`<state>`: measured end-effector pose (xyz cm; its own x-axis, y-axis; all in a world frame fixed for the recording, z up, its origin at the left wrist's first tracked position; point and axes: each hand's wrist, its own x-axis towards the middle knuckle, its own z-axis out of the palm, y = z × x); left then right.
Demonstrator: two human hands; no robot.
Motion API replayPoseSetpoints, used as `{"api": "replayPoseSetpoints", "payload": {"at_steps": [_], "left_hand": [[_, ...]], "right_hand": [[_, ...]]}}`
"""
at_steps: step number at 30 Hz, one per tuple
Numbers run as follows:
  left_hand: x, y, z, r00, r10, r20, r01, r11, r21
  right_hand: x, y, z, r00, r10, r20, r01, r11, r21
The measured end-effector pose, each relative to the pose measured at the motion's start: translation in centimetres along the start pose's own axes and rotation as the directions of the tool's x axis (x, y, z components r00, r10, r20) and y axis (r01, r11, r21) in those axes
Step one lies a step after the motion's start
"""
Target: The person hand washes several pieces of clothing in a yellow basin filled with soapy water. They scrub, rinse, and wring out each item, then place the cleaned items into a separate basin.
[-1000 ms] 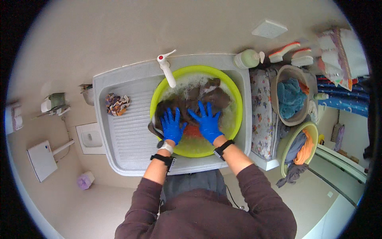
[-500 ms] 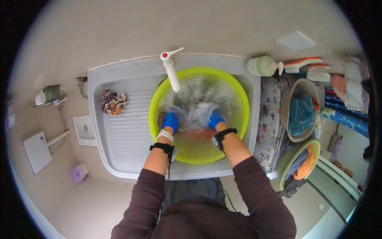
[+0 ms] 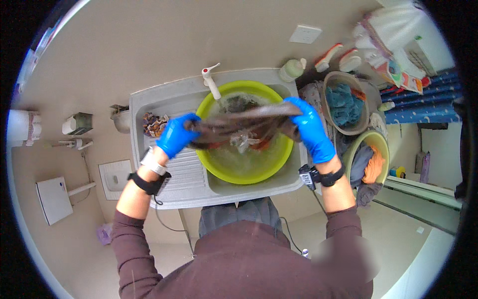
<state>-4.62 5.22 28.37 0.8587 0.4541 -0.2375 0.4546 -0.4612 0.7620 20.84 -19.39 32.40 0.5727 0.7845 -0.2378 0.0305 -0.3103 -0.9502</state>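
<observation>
A wet brown garment (image 3: 244, 122) is stretched sideways between my two blue-gloved hands, lifted over a lime-green basin (image 3: 244, 180). Its left end is bunched in my left hand (image 3: 177, 135), closed around it. My right hand (image 3: 312, 132) grips the other end, fingers bent over the fabric. The cloth is blurred by motion, and which garment it is I cannot tell. Below it, the basin holds cloudy, foamy water (image 3: 239, 162), with something reddish showing under the cloth. The basin stands in a grey sink (image 3: 219, 192), under a white tap (image 3: 211, 83).
A crumpled patterned cloth (image 3: 153, 124) lies on the sink's ribbed left side. A pump bottle (image 3: 292, 70) stands at the back right, near two brushes (image 3: 328, 57). To the right are a grey tub (image 3: 366, 117) of teal clothes and a green basin (image 3: 352, 149) of laundry.
Both hands have come up out of the water and spread apart, raising the brown garment stretched between them. The view has shifted and tilted slightly.
</observation>
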Motion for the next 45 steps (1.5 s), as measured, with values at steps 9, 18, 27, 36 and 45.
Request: {"api": "replayPoseSetpoints", "payload": {"at_steps": [9,18,27,36,45], "left_hand": [[-6.2,20.9,-17.5,0.411,0.91,-0.048,-0.612,0.314,0.726],[-5.4,27.2,-20.2,0.226,0.964,0.142,-0.622,0.031,0.782],[2.1,19.5,-5.5,0.854,0.488,-0.183,-0.504,0.686,-0.524],[5.5,-3.5,18.3,0.921,0.095,-0.377,-0.153,0.98,-0.128],[8.9,-13.9,31.2,0.952,-0.301,-0.049,0.305,0.942,0.14]], "right_hand": [[-8.5,-22.1,-7.0,0.683,-0.718,-0.135,0.657,0.685,-0.316],[-9.3,-26.2,-9.6,0.704,-0.681,-0.202,0.656,0.732,-0.184],[-1.5,-14.4,-3.6,0.651,-0.734,0.193,0.738,0.553,-0.386],[4.8,13.0,6.3,0.923,-0.303,0.238,0.372,0.862,-0.344],[8.5,26.8,9.3,0.908,0.19,0.373,0.221,0.54,-0.812]]}}
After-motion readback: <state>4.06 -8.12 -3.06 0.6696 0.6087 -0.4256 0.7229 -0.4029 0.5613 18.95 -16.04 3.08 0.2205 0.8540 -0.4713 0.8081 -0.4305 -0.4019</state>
